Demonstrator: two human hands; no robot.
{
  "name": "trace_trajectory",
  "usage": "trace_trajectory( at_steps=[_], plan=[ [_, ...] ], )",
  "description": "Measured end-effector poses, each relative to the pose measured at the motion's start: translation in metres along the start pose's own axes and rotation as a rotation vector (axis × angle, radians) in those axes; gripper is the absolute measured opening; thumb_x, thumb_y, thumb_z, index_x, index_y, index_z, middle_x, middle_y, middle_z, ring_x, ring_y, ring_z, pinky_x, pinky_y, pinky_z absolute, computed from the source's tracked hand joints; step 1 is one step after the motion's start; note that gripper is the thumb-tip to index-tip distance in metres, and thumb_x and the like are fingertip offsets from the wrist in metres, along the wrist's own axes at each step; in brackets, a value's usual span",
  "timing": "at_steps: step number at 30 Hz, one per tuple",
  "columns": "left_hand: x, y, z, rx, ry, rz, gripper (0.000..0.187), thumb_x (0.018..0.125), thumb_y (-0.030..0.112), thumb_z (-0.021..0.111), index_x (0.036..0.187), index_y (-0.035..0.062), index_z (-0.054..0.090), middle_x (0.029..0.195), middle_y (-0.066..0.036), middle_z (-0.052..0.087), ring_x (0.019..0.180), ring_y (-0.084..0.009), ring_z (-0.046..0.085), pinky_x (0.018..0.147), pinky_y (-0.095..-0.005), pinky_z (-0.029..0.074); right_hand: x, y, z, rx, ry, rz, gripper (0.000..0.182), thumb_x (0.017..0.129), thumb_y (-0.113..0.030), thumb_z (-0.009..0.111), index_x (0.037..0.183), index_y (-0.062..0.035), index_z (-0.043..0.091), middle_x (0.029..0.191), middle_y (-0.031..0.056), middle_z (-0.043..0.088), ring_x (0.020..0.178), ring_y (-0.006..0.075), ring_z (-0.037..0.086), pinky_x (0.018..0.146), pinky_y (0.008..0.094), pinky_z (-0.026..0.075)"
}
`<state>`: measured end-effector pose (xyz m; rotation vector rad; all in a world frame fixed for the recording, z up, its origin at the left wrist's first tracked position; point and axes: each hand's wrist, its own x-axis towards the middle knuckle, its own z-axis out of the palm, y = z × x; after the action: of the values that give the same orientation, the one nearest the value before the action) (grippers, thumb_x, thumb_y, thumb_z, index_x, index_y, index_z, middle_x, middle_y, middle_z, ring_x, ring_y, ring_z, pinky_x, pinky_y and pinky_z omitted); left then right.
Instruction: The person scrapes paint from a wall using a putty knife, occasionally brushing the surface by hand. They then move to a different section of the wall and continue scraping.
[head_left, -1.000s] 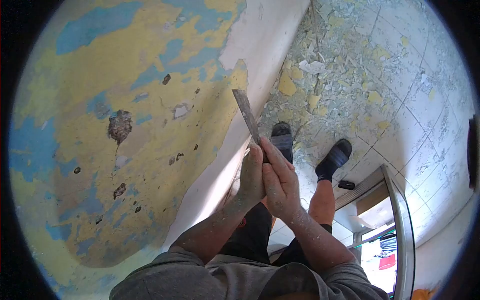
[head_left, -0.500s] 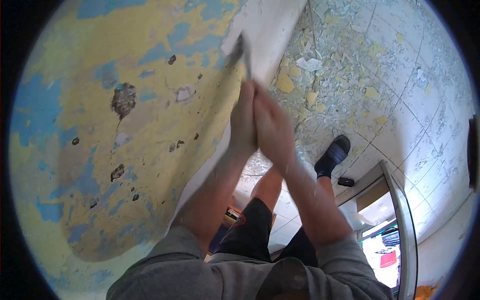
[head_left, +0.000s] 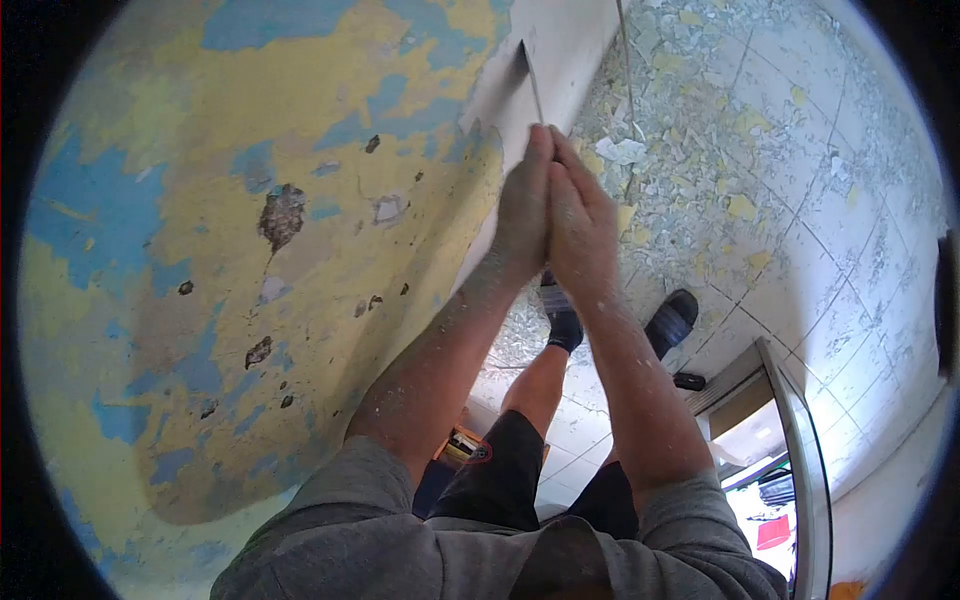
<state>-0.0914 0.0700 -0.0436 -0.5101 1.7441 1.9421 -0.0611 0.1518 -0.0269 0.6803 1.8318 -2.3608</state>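
Both hands are closed together around the handle of a scraper [head_left: 534, 88], whose thin blade lies edge-on to my view. Its tip meets the bare white strip at the wall's lower edge, and a small dark shadow falls beside it. My left hand [head_left: 525, 205] is on the wall side, my right hand [head_left: 584, 222] pressed against it on the floor side. The handle is hidden within my fingers. Dust and flecks cover both forearms. Patchy yellow and blue paint remains on the wall [head_left: 330, 270], which has several dark pits.
Paint chips [head_left: 690, 150] litter the tiled floor [head_left: 840, 300] to the right, with a larger white flake [head_left: 621, 150] near my hands. A cable [head_left: 628, 70] runs along the floor by the wall. Sandalled feet [head_left: 672, 320] stand below, near a glass-fronted cabinet [head_left: 790, 420] and a small black object [head_left: 689, 381].
Both hands and the scraper have moved up and right in view, further along the white strip. The view has shifted slightly too, and a second sandalled foot now shows between my forearms.
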Motion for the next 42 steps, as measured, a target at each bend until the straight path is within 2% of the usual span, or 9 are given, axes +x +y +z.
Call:
trace_trajectory(
  at_steps=[7, 13, 19, 21, 24, 31, 33, 35, 42],
  plan=[
    [-0.110, -0.008, -0.009, -0.155, -0.062, -0.072, 0.062, 0.103, 0.060, 0.030, 0.114, 0.0037, 0.055, 0.097, -0.007, 0.060, 0.086, -0.0144, 0.060, 0.076, -0.0308, 0.052, -0.102, 0.013, -0.004, -0.032, -0.097, -0.059, 0.043, 0.096, -0.013, 0.046, 0.136, 0.0034, 0.053, 0.121, 0.0275, 0.064, 0.120, 0.0344, 0.061, 0.100, 0.0389, 0.045],
    [-0.001, 0.018, 0.011, 0.081, -0.017, -0.005, 0.055, 0.107, 0.051, 0.032, 0.109, 0.0011, 0.057, 0.102, -0.006, 0.056, 0.093, -0.0117, 0.053, 0.080, -0.0292, 0.047, 0.004, -0.016, -0.001, 0.113, 0.040, -0.010, 0.043, 0.099, -0.016, 0.044, 0.137, 0.0037, 0.051, 0.121, 0.0255, 0.065, 0.117, 0.0358, 0.063, 0.098, 0.0374, 0.046],
    [-0.103, -0.046, -0.024, 0.032, 0.037, -0.103, 0.058, 0.106, 0.051, 0.033, 0.116, -0.0001, 0.058, 0.102, -0.007, 0.058, 0.098, -0.0164, 0.054, 0.087, -0.0311, 0.045, -0.074, 0.017, -0.011, -0.080, -0.088, -0.015, 0.044, 0.098, -0.018, 0.047, 0.137, 0.0019, 0.052, 0.121, 0.0289, 0.063, 0.116, 0.0385, 0.062, 0.099, 0.0387, 0.045],
    [-0.054, -0.021, -0.012, -0.086, 0.195, -0.035, 0.059, 0.106, 0.053, 0.034, 0.117, -0.0007, 0.058, 0.103, -0.007, 0.059, 0.098, -0.0139, 0.054, 0.087, -0.0289, 0.045, -0.053, 0.011, 0.000, -0.064, -0.100, 0.050, 0.044, 0.099, -0.020, 0.047, 0.137, 0.0014, 0.052, 0.123, 0.0290, 0.062, 0.118, 0.0377, 0.061, 0.100, 0.0375, 0.044],
    [0.017, 0.016, -0.006, 0.024, -0.022, -0.123, 0.059, 0.105, 0.053, 0.037, 0.116, -0.0004, 0.058, 0.105, -0.006, 0.058, 0.098, -0.0107, 0.053, 0.087, -0.0266, 0.045, 0.029, 0.001, 0.009, 0.160, 0.059, 0.060, 0.045, 0.099, -0.021, 0.046, 0.138, 0.0021, 0.051, 0.124, 0.0276, 0.062, 0.121, 0.0346, 0.060, 0.101, 0.0354, 0.043],
    [-0.080, -0.054, -0.031, 0.081, -0.007, -0.129, 0.060, 0.107, 0.049, 0.032, 0.132, -0.0021, 0.052, 0.127, -0.010, 0.055, 0.118, -0.0190, 0.051, 0.102, -0.0337, 0.042, -0.096, 0.001, -0.015, -0.009, -0.128, 0.085, 0.047, 0.100, -0.020, 0.045, 0.140, 0.0063, 0.048, 0.138, 0.0216, 0.055, 0.133, 0.0283, 0.048, 0.113, 0.0361, 0.031],
    [-0.080, -0.028, -0.016, -0.364, 0.182, -0.043, 0.059, 0.107, 0.050, 0.033, 0.133, -0.0001, 0.052, 0.122, -0.007, 0.056, 0.114, -0.0162, 0.053, 0.099, -0.0309, 0.043, -0.071, -0.005, -0.002, 0.005, -0.162, 0.112, 0.048, 0.099, -0.025, 0.048, 0.139, 0.0009, 0.051, 0.133, 0.0201, 0.059, 0.129, 0.0278, 0.053, 0.109, 0.0348, 0.036],
    [-0.018, 0.020, -0.008, -0.039, 0.069, 0.004, 0.057, 0.105, 0.054, 0.037, 0.115, 0.0025, 0.060, 0.104, -0.005, 0.060, 0.093, -0.0127, 0.057, 0.079, -0.0295, 0.049, -0.010, -0.025, 0.007, -0.007, -0.093, 0.155, 0.047, 0.099, -0.025, 0.048, 0.139, 0.0008, 0.051, 0.123, 0.0236, 0.063, 0.122, 0.0314, 0.058, 0.105, 0.0368, 0.041],
    [0.013, 0.013, 0.009, -0.024, -0.204, -0.219, 0.064, 0.098, 0.063, 0.043, 0.104, 0.0022, 0.062, 0.087, -0.008, 0.062, 0.083, -0.0175, 0.062, 0.080, -0.0333, 0.052, -0.001, 0.001, -0.019, 0.162, 0.060, -0.037, 0.046, 0.101, -0.023, 0.048, 0.141, -0.0027, 0.050, 0.132, 0.0187, 0.059, 0.121, 0.0261, 0.056, 0.104, 0.0349, 0.041]
  ],
)
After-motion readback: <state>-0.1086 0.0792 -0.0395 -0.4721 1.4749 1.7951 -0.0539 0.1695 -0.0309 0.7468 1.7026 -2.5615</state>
